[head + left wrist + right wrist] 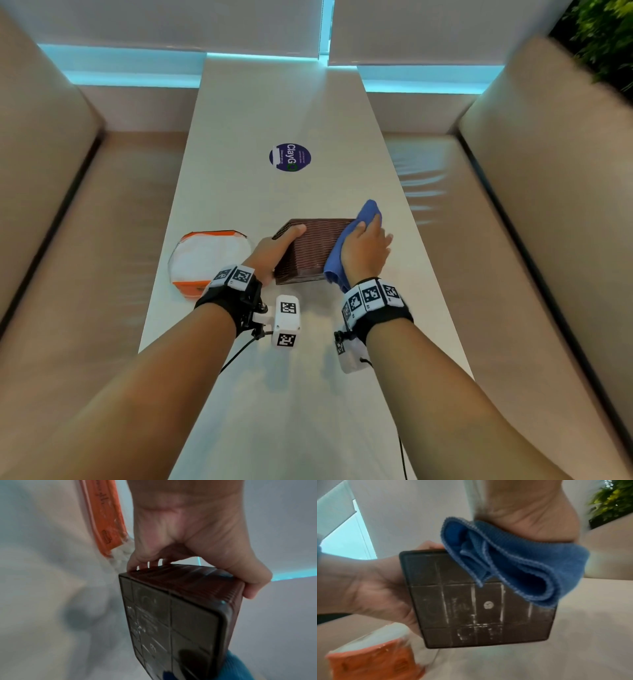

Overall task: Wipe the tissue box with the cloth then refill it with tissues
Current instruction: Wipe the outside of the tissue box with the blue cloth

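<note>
My left hand (274, 250) grips a brown woven tissue box (308, 253) by its left side, thumb on top, and holds it just above the table. Both wrist views show the box's scuffed gridded underside (471, 608) (171, 622). My right hand (366, 250) holds a folded blue cloth (334, 260) against the box's right side, with cloth ends sticking out past the fingers and the wrist. In the right wrist view the cloth (513, 563) bunches under my palm (530, 513). An orange-and-white tissue pack (205, 260) lies on the table to the left of the box.
The long white table (274, 102) runs away from me, with a round purple sticker (289, 157) beyond the box. Beige padded benches flank it on the left (85, 240) and the right (513, 240). A green plant (603, 34) is at the far right.
</note>
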Action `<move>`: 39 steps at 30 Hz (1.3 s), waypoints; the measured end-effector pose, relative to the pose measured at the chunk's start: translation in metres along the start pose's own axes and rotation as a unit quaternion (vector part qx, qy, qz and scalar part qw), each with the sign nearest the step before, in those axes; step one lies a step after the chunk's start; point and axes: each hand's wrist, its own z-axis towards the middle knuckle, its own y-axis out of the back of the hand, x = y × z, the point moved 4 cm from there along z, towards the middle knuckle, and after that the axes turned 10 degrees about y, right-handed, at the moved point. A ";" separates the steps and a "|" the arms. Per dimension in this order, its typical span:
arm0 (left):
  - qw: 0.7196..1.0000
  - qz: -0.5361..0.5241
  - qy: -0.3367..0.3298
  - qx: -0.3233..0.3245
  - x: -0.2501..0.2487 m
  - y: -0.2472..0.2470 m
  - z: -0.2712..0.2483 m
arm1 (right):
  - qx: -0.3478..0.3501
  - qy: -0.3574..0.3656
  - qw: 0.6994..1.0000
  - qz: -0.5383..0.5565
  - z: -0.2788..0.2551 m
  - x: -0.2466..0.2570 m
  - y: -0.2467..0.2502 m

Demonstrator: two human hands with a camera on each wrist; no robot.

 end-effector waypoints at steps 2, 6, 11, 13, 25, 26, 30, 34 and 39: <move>1.000 0.007 -0.004 -0.020 -0.001 -0.001 -0.001 | -0.005 -0.036 0.999 0.000 -0.005 0.002 0.001; 0.998 0.027 -0.019 -0.060 -0.002 -0.002 0.002 | 0.025 -0.009 1.000 -0.006 -0.031 0.028 -0.011; 0.999 0.022 -0.004 -0.047 -0.001 0.002 0.001 | 0.040 0.030 0.999 -0.013 -0.025 0.021 -0.010; 1.000 -0.001 0.009 -0.026 0.000 0.003 -0.001 | 0.040 -0.002 0.999 -0.003 -0.009 0.003 -0.003; 0.998 0.040 -0.005 -0.056 -0.001 0.002 0.001 | 0.101 0.145 0.984 -0.033 -0.041 0.046 -0.018; 0.998 0.032 0.004 -0.047 -0.001 0.004 0.001 | 0.100 0.158 0.982 -0.029 -0.036 0.042 -0.017; 1.000 0.007 0.023 -0.017 -0.001 0.009 -0.001 | 0.076 0.107 0.991 -0.013 -0.005 0.011 -0.003; 1.000 0.018 0.010 -0.022 -0.005 0.005 -0.001 | 0.071 0.026 0.997 -0.003 0.008 0.002 0.002; 0.998 0.037 0.002 -0.045 -0.008 0.004 0.005 | 0.100 0.228 0.968 -0.023 -0.026 0.042 -0.018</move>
